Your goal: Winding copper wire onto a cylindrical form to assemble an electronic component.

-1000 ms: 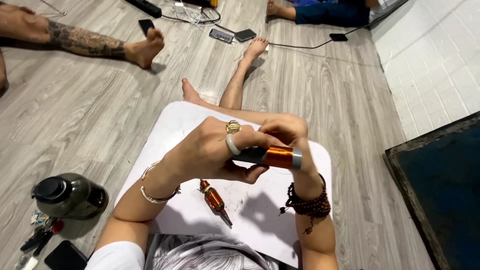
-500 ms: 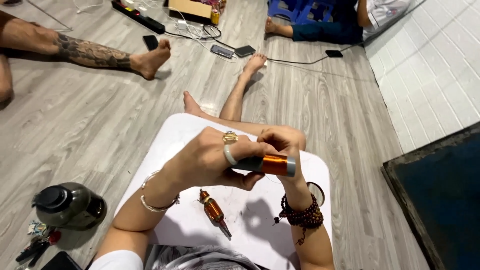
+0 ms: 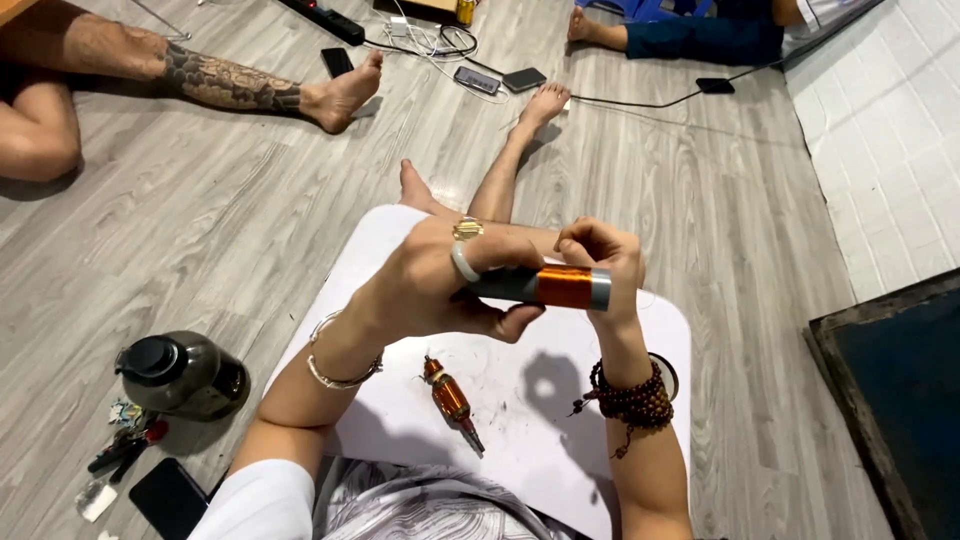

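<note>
My left hand (image 3: 435, 285) grips a grey cylinder wound with orange copper wire (image 3: 550, 287) and holds it level above a white board (image 3: 560, 440) on my lap. At the cylinder's right end, the fingers of my right hand (image 3: 600, 255) are pinched together, touching it. A ring sits on my left hand, a silver bracelet on that wrist, dark bead bracelets on the right wrist. A small copper-wound motor rotor with a shaft (image 3: 450, 397) lies on the board beneath my hands.
A dark kettle-like pot (image 3: 180, 375), small tools (image 3: 125, 450) and a black phone (image 3: 168, 497) lie on the wooden floor at the left. Other people's legs (image 3: 200, 80), phones and cables (image 3: 490, 80) are further off. A dark panel (image 3: 900, 400) lies at the right.
My hands have stayed closed on the cylinder. The view has tilted up a little, showing more of the far floor.
</note>
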